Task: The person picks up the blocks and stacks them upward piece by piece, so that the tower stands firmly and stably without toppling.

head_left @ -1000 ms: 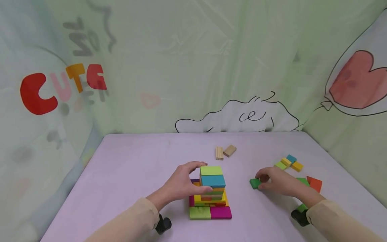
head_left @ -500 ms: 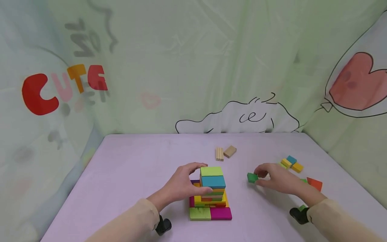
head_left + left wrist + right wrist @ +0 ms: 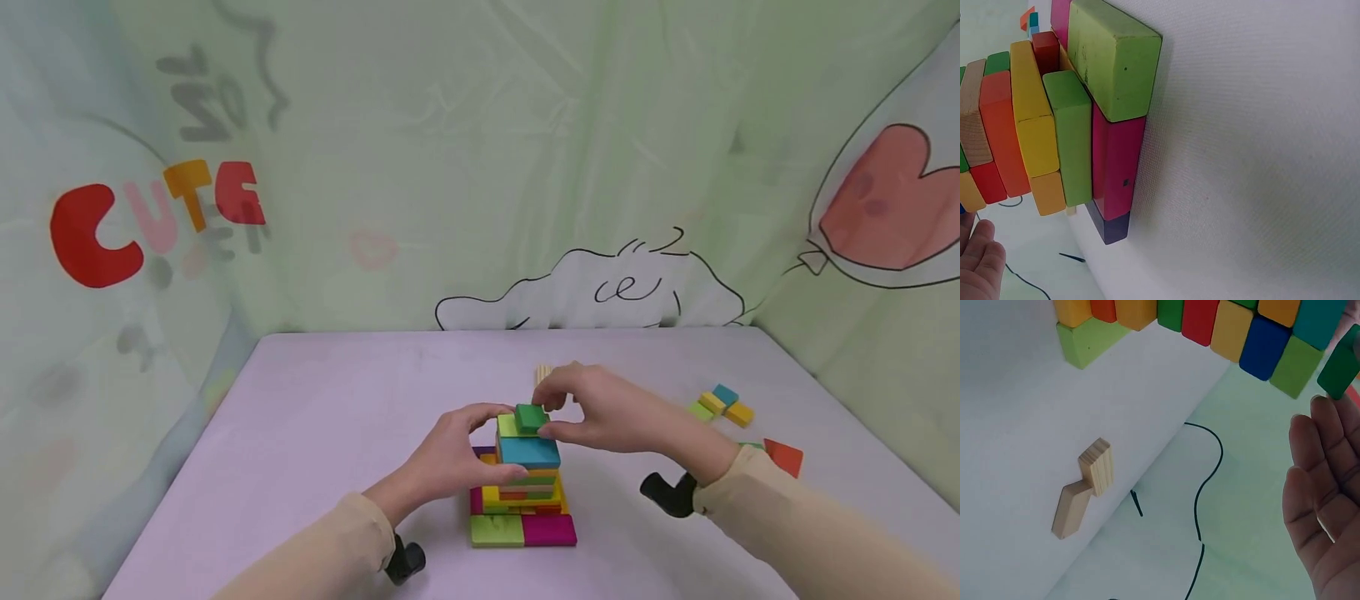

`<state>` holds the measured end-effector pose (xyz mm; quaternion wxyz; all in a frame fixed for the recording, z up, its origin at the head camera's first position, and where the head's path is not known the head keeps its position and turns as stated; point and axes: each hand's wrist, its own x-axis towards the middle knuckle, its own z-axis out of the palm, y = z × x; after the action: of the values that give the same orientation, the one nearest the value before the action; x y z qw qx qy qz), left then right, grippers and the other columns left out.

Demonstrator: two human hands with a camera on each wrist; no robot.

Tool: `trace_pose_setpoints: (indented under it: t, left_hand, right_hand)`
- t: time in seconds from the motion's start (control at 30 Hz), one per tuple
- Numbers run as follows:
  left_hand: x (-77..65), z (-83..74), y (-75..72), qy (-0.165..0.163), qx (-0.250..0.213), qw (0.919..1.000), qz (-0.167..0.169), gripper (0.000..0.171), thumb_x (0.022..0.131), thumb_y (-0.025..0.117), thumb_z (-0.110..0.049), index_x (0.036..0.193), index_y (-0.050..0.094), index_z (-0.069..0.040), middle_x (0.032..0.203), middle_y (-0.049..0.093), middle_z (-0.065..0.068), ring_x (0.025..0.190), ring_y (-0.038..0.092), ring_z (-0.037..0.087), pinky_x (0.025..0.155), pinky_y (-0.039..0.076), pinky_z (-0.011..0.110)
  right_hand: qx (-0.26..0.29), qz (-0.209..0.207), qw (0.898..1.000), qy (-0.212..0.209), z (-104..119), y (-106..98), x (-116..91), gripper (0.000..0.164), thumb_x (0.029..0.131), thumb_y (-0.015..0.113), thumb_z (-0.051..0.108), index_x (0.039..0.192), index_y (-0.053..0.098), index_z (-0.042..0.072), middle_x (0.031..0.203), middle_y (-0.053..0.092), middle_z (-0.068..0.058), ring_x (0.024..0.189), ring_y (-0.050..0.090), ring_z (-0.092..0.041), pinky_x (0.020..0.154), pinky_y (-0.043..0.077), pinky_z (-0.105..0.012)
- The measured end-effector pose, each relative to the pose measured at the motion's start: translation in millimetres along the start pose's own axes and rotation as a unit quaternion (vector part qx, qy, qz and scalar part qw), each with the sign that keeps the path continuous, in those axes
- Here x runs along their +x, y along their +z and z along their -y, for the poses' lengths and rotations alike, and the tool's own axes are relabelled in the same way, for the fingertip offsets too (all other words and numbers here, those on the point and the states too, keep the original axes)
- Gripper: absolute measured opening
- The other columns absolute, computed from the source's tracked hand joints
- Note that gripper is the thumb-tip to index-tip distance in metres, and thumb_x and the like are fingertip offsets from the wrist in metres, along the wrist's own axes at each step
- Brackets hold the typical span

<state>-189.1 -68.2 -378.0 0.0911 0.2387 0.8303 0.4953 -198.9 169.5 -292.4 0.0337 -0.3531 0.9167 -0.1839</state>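
Note:
A tower of coloured wooden blocks (image 3: 529, 452) stands at the table's front middle, wider at its base. My left hand (image 3: 453, 450) holds its upper part from the left, thumb along the near face and fingers at the back. In the left wrist view, some fingers (image 3: 985, 259) show at the lower left. My right hand (image 3: 600, 408) pinches a green block (image 3: 531, 418) over the lime block (image 3: 507, 426) on top. The right wrist view shows this green block (image 3: 1340, 365) tilted, close to the lime block (image 3: 1297, 365). Whether they touch I cannot tell.
Behind the right hand, a plain wooden block (image 3: 543, 373) shows partly; the right wrist view has two plain blocks (image 3: 1096, 465). Small yellow, blue and lime blocks (image 3: 712, 403) lie at the right. A red-orange block (image 3: 783, 457) is nearer, by a partly hidden green one.
My right hand has lifted the green block off the right side of the table and carried it left, over the tower's top. My left hand has stayed in place at the tower.

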Motion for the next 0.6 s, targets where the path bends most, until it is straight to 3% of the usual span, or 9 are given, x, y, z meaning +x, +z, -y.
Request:
trace_pose_setpoints:
  t: [0.23, 0.6]
  left_hand:
    - [-0.7, -1.9, -0.8, -0.004, 0.009, 1.0000, 0.000, 0.065, 0.083, 0.084, -0.033, 0.140, 0.060, -0.012, 0.145, 0.060, 0.007, 0.142, 0.048, 0.036, 0.112, 0.044, 0.061]
    - [-1.4, -2.5, -1.1, -0.005, 0.011, 0.9999, 0.000, 0.064, 0.083, 0.084, -0.033, 0.139, 0.060, -0.011, 0.143, 0.061, 0.007, 0.142, 0.049, 0.035, 0.113, 0.044, 0.061]
  right_hand:
    - [-0.002, 0.001, 1.000, -0.019, 3.2, 6.8, 10.4, 0.020, 0.090, 0.080, 0.028, 0.104, 0.073, 0.016, 0.093, 0.067, 0.010, 0.091, 0.060, -0.010, 0.081, 0.054, -0.029]
    - [-0.008, -0.002, 1.000, -0.009, 8.1, 10.6, 14.8, 0.022, 0.089, 0.080, 0.029, 0.105, 0.073, 0.015, 0.096, 0.069, 0.009, 0.092, 0.064, -0.013, 0.088, 0.045, -0.040]
